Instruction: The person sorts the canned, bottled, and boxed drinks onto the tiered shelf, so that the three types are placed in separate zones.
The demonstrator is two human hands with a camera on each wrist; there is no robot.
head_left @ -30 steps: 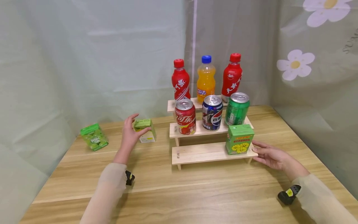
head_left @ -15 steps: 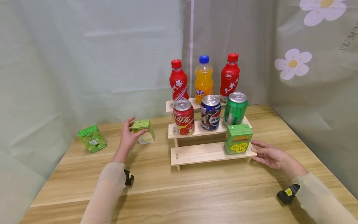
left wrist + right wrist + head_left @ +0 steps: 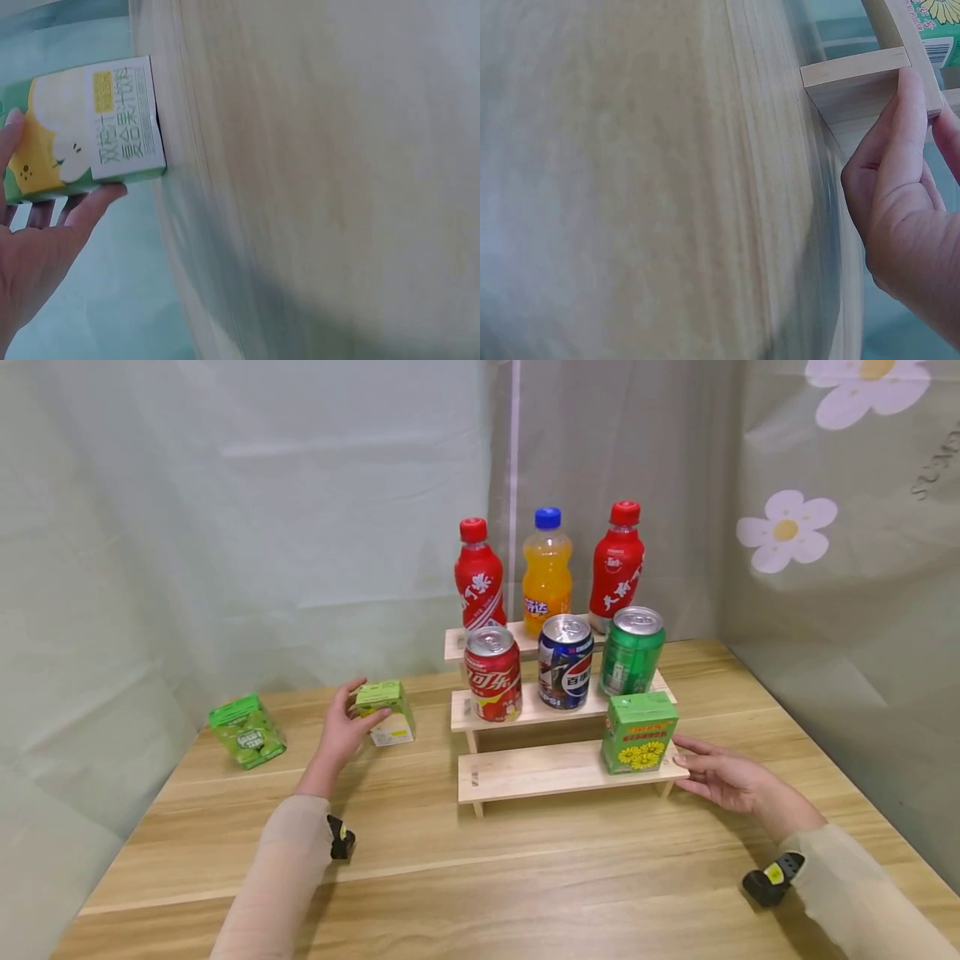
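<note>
My left hand (image 3: 343, 727) grips a green-and-white juice box (image 3: 393, 722) at the table's back left, thumb on the near side and fingers behind. The left wrist view shows the box's printed face with yellow and white fruit. On the right, my right hand (image 3: 723, 778) pinches the end of the lowest tier of a wooden stepped shelf (image 3: 532, 770), thumb above and fingers below. A green drink carton (image 3: 641, 735) with yellow flowers stands upright on that tier, close to this hand.
A red can (image 3: 493, 677), a blue can (image 3: 565, 664) and a green can (image 3: 633, 652) fill the middle tier. On top stand two red bottles (image 3: 480, 581) and an orange soda bottle (image 3: 547, 572). A green snack bag (image 3: 251, 732) lies at far left on the wooden table (image 3: 480, 893).
The fingers of my left hand have drawn in closer on the juice box, which stays in place. My right hand keeps its hold on the shelf; the view has shifted slightly.
</note>
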